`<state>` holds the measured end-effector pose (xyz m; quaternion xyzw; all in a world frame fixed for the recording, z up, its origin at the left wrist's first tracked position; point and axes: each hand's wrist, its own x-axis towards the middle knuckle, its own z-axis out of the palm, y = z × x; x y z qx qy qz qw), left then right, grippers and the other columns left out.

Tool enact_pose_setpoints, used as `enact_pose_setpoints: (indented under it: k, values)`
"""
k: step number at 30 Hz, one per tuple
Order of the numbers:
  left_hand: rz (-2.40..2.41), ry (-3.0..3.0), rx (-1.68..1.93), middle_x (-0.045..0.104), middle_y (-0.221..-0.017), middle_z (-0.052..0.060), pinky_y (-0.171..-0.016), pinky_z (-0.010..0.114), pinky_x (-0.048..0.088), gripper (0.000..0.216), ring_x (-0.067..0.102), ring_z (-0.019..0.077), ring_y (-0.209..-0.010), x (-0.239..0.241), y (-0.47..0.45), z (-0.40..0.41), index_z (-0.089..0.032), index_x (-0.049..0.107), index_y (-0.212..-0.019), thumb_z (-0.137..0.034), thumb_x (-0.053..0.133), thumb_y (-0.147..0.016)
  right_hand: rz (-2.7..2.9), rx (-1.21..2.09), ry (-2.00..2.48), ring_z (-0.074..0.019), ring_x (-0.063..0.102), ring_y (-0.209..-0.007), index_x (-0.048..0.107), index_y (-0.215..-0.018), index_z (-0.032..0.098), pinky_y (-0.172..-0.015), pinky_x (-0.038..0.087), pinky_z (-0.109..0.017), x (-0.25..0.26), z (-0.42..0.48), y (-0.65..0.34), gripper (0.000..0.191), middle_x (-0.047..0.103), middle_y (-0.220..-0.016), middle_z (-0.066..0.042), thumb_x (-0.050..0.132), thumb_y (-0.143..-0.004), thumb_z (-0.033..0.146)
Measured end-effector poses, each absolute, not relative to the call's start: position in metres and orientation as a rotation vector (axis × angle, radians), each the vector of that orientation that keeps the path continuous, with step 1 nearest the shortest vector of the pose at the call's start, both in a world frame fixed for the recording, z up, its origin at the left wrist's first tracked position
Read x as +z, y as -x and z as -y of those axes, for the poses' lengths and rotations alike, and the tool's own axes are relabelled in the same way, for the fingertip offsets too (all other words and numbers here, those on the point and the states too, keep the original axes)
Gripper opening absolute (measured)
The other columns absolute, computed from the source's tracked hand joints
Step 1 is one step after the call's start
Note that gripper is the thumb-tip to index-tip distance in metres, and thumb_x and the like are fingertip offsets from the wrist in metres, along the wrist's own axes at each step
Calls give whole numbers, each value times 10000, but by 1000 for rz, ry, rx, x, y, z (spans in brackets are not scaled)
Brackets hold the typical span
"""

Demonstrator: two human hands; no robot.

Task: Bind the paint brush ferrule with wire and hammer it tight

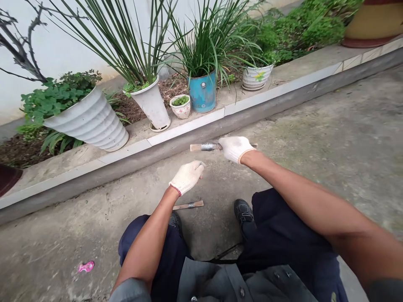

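My right hand (235, 148), in a white knit glove, is closed around a wooden stick (195, 147). Silvery wire (210, 146) is wound in a tight coil about the stick, left of my fingers. Lower and to the left, my left hand (188, 176), gloved too, has its fingers pressed together in a pinch. Whatever it grips is too fine to make out. On the concrete below it lies a second wooden stick (197, 204) with a band of wire round its middle, its left end hidden behind my left forearm.
A raised bed with a tiled edge (185, 126) runs across in front of me. Along it stand a ribbed white pot (94, 119), a tall white pot (154, 105), a small flowered pot (181, 110) and a blue pot (203, 93). A pink object (86, 266) lies at lower left.
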<state>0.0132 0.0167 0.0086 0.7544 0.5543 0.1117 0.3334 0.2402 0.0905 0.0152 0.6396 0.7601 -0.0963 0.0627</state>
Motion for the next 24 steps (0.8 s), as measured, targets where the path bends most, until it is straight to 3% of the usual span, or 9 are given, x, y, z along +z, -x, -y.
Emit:
enact_pose_setpoints:
  k: [3, 7, 12, 14, 18, 20, 24]
  values:
    - [-1515, -2152, 268, 725, -796, 16, -723, 256, 450, 356, 669, 179, -745, 14, -9, -20, -222, 715, -972, -342, 385, -1032, -2298, -240, -1797, -315, 719, -971, 741, -1147, 149, -824, 501, -386, 13, -88, -237, 327, 747, -1031, -209, 556, -879, 184]
    - [-1500, -2326, 223, 758, -1093, 44, -853, 255, 450, 338, 683, 201, -968, 19, -2, -22, -226, 732, -1021, -298, 402, -1025, -2383, -256, -1400, -299, 711, -919, 766, -1081, 147, -778, 477, -357, 14, -79, -237, 325, 752, -1008, -192, 601, -801, 133]
    - [-1435, -2162, 278, 756, -929, 8, -778, 243, 464, 306, 677, 179, -860, 28, 2, -23, -209, 729, -943, -358, 468, -995, -2518, -679, -1059, -161, 595, -676, 742, -883, 181, -630, 373, -268, 19, -68, -248, 189, 704, -782, -42, 627, -736, 210]
    - [-1338, -2099, 345, 753, -930, 20, -767, 239, 475, 295, 676, 178, -863, 31, 2, -22, -187, 724, -929, -385, 510, -973, -2556, -945, -1072, -127, 537, -639, 706, -832, 179, -606, 347, -249, 23, -67, -254, 155, 657, -723, 5, 652, -740, 292]
    - [-1285, -1839, 457, 738, -856, 56, -705, 251, 509, 385, 681, 157, -714, 31, -3, -20, -150, 694, -892, -450, 473, -988, -2562, -1321, -1367, -120, 540, -646, 676, -878, 179, -592, 357, -229, 31, -71, -258, 273, 662, -744, 13, 684, -759, 424]
    - [-1312, -1753, 478, 723, -827, 42, -656, 245, 506, 396, 673, 142, -654, 27, -7, -18, -156, 683, -909, -445, 429, -1001, -2583, -1244, -1612, -138, 578, -672, 676, -954, 189, -602, 377, -229, 32, -76, -256, 300, 690, -782, -7, 649, -806, 448]
    - [-1315, -1751, 385, 697, -801, -4, -595, 228, 480, 334, 651, 127, -612, 18, -10, -17, -186, 663, -1101, -379, 414, -990, -2523, -618, -1861, -212, 666, -802, 702, -1025, 193, -687, 428, -269, 27, -87, -248, 270, 731, -893, -93, 575, -889, 388]
